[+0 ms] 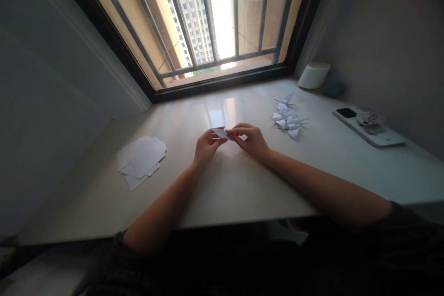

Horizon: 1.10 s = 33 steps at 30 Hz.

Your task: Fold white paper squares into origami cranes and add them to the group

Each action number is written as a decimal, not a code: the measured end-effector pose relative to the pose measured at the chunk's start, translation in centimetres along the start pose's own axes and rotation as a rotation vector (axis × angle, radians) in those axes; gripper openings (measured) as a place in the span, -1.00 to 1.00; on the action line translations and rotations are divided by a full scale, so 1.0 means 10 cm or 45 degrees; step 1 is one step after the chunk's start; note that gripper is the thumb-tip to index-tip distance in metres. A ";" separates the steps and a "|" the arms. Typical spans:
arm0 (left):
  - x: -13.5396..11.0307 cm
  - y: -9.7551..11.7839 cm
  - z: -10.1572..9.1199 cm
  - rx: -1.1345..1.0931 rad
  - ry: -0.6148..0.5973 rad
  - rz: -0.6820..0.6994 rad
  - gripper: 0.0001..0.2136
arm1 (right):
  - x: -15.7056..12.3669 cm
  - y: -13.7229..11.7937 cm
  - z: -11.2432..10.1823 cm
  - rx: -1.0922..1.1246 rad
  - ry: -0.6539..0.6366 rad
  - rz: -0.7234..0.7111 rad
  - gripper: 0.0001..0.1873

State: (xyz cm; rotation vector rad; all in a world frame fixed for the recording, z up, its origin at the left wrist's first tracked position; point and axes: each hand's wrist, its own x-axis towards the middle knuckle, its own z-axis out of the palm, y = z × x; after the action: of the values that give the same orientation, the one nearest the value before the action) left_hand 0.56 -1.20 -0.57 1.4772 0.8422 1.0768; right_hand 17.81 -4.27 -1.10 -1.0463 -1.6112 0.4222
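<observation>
Between my two hands, just above the middle of the white tabletop, is a small folded piece of white paper (219,133). My left hand (206,147) pinches its left side between thumb and fingers. The fingertips of my right hand (250,140) are closed on its right end. Parts of the paper are covered by my fingers, so its full shape does not show. To the right lies a cluster of folded white paper cranes (287,118). A loose stack of white paper sheets (143,157) rests to the left.
A phone (369,127) lies at the right with a round grip on its back. Near the wall corner stands a white cup-like container (314,75), a small dark object (333,90) beside it. A barred window (222,83) closes off the tabletop's (243,199) far side.
</observation>
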 end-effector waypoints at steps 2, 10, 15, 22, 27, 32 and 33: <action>0.00 0.00 0.00 -0.003 0.003 0.000 -0.58 | 0.00 -0.01 0.00 -0.073 -0.006 -0.035 -0.82; 0.00 -0.01 0.00 -0.035 0.011 -0.009 -0.60 | -0.01 -0.04 -0.01 -0.306 -0.041 -0.097 -0.85; 0.00 0.00 0.01 -0.055 0.022 -0.023 -0.60 | 0.00 -0.06 -0.01 -0.324 -0.045 -0.072 -0.88; 0.00 -0.04 -0.04 -0.085 0.024 -0.055 -0.58 | 0.02 -0.03 -0.03 -0.119 -0.108 -0.071 -0.84; 0.00 -0.05 -0.05 -0.121 0.013 -0.099 -0.57 | 0.04 -0.02 -0.04 0.096 -0.143 0.027 -0.77; -0.02 -0.03 -0.04 -0.139 0.010 -0.126 -0.56 | 0.04 0.00 -0.05 0.223 -0.142 0.127 -0.73; -0.02 -0.02 -0.03 -0.140 0.007 -0.135 -0.56 | 0.04 0.00 -0.05 0.241 -0.141 0.143 -0.72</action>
State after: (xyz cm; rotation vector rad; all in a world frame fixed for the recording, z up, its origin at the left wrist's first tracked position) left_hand 0.18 -1.25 -0.78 1.3239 0.8425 1.0327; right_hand 18.26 -4.01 -0.72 -0.9855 -1.5794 0.7052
